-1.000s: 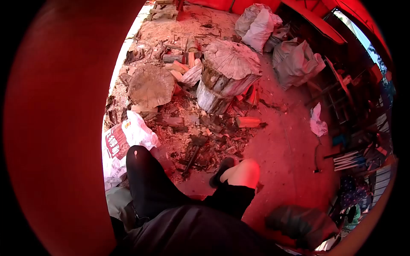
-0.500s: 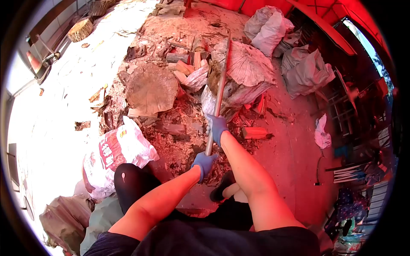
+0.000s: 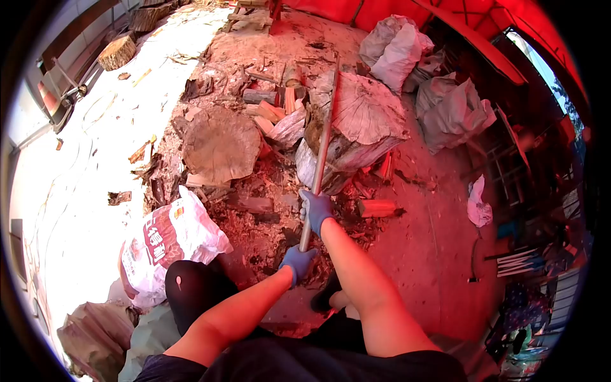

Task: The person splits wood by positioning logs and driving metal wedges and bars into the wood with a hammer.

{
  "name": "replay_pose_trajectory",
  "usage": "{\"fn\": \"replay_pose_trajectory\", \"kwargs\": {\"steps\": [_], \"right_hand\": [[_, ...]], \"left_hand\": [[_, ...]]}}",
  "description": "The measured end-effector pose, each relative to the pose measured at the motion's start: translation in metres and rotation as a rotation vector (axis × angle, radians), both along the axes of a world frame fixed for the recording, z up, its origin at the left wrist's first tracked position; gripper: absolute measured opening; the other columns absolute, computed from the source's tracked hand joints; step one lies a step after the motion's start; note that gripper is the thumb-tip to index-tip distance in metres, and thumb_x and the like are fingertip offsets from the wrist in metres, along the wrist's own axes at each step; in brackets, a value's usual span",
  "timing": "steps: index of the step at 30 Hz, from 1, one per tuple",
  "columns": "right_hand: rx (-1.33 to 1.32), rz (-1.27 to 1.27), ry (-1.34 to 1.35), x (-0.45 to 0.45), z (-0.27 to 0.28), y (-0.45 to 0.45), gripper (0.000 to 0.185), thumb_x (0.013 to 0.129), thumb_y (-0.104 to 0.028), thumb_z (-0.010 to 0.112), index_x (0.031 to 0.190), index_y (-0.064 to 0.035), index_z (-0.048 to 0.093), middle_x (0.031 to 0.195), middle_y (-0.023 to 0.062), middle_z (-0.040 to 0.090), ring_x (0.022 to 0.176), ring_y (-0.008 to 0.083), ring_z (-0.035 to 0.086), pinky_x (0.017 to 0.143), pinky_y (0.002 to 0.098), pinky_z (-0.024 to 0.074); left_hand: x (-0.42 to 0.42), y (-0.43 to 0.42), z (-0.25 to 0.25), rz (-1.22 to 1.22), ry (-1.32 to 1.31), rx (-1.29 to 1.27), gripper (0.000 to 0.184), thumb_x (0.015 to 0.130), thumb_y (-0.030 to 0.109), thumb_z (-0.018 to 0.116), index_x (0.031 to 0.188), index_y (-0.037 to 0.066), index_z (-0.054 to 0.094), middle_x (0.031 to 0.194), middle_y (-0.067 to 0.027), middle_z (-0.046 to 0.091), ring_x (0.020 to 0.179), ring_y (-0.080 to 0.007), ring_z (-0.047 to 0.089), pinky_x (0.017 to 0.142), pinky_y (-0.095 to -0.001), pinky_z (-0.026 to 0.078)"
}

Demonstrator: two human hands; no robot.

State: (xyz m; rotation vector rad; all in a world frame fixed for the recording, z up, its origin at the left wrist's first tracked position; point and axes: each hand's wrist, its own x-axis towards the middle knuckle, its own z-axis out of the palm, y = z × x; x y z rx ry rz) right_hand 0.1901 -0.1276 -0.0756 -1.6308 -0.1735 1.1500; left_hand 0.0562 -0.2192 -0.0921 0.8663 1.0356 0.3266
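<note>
Both my hands wear blue-grey gloves and are wrapped round one long metal bar. My left hand is closed near the bar's lower end. Farther up the bar, my right hand is closed on it too. The bar points away from me and passes over the left part of a big split log block. I cannot tell whether its far end touches the wood. Left of that block is a round stump, with split firewood between them.
A white printed sack lies by my left knee. Stuffed pale sacks stand at the back right. A short split log lies right of my hands. Bark and chips litter the ground. Metal racks and clutter line the right side.
My view has shifted slightly, so the scene sits lower in the frame. Both hands, still closed on the bar, have come a little closer to my body.
</note>
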Motion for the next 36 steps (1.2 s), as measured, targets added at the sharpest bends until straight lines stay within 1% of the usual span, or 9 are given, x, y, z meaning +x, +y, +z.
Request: {"fn": "replay_pose_trajectory", "kwargs": {"steps": [3,9,14,18,22,25,28,30,36], "right_hand": [[0.037,-0.015,0.006,0.002,-0.003,-0.002,0.028,0.084,-0.027,0.077,0.089,-0.0104,0.055,0.063,0.0023,0.052,0.046,0.018,0.051,0.042,0.0354,0.0441],[-0.156,0.759,-0.17,0.085,0.057,-0.054,0.049,0.085,-0.051,0.074,0.098,-0.0061,0.059,0.082,0.0033,0.058,0.069,0.0119,0.055,0.061,0.0281,0.0473],[0.108,0.155,-0.087,0.185,0.044,-0.197,0.032,0.092,-0.031,0.071,0.104,-0.0076,0.052,0.077,0.0017,0.055,0.061,0.0114,0.05,0.056,0.0278,0.0436],[-0.15,-0.354,-0.062,0.236,-0.087,-0.374,0.031,0.089,-0.037,0.072,0.095,-0.0107,0.056,0.075,0.0045,0.06,0.061,0.0189,0.06,0.055,0.0322,0.0498],[-0.626,-0.079,-0.225,0.187,-0.262,-0.577,0.028,0.088,-0.036,0.07,0.086,-0.0104,0.059,0.07,0.0076,0.061,0.059,0.026,0.062,0.05,0.0388,0.0492],[-0.835,-0.133,0.27,0.114,-0.312,-0.647,0.028,0.088,-0.037,0.068,0.092,-0.0089,0.065,0.067,0.0095,0.064,0.053,0.0296,0.062,0.047,0.0416,0.0472],[-0.82,-0.118,0.228,0.061,-0.347,-0.665,0.036,0.088,-0.04,0.066,0.1,-0.0056,0.067,0.072,0.0125,0.066,0.053,0.0295,0.062,0.05,0.0434,0.0485],[-0.959,-0.243,0.128,0.04,-0.408,-0.679,0.055,0.079,-0.043,0.073,0.111,0.001,0.066,0.112,0.0239,0.068,0.103,0.034,0.068,0.084,0.0467,0.0541],[-1.062,-0.335,-0.027,0.054,-0.323,-0.611,0.07,0.079,-0.042,0.073,0.128,0.0031,0.051,0.129,0.03,0.056,0.121,0.04,0.057,0.099,0.0461,0.0471]], "left_hand": [[0.001,-0.002,-0.02,-0.019,-0.012,0.031,0.021,0.088,0.021,0.069,0.092,0.003,0.059,0.065,-0.0049,0.06,0.054,-0.0151,0.056,0.046,-0.0323,0.044],[-0.01,0.005,0.012,-0.084,-0.143,-0.206,0.019,0.09,0.021,0.069,0.089,0.006,0.058,0.061,-0.0023,0.054,0.047,-0.0124,0.049,0.041,-0.0315,0.038],[-0.008,0.004,0.0,-0.13,-0.085,-0.146,0.023,0.091,0.027,0.069,0.082,0.011,0.055,0.057,-0.0012,0.048,0.044,-0.014,0.046,0.039,-0.0303,0.037],[-0.006,0.003,0.001,-0.11,-0.035,-0.105,0.025,0.089,0.027,0.07,0.08,0.009,0.055,0.054,-0.0022,0.045,0.042,-0.0163,0.046,0.037,-0.0325,0.037],[-0.003,0.0,-0.001,-0.1,0.076,-0.114,0.025,0.091,0.029,0.064,0.079,0.009,0.055,0.055,0.0,0.042,0.043,-0.0149,0.042,0.041,-0.0308,0.036],[-0.002,-0.001,-0.002,-0.114,0.102,-0.076,0.024,0.095,0.031,0.06,0.086,0.008,0.057,0.055,0.0016,0.039,0.043,-0.0123,0.039,0.04,-0.028,0.033],[-0.003,0.0,-0.008,-0.092,0.12,-0.115,0.019,0.099,0.029,0.056,0.085,0.015,0.054,0.056,0.0062,0.033,0.045,-0.0092,0.034,0.041,-0.0269,0.029],[-0.003,0.006,-0.013,-0.072,0.109,-0.176,0.02,0.099,0.028,0.055,0.084,0.016,0.054,0.055,0.007,0.031,0.044,-0.0085,0.032,0.039,-0.0259,0.027],[0.008,-0.005,0.005,-0.041,0.117,-0.229,0.018,0.102,0.024,0.051,0.086,0.016,0.052,0.054,0.0073,0.028,0.041,-0.0081,0.029,0.037,-0.0262,0.025]]}}
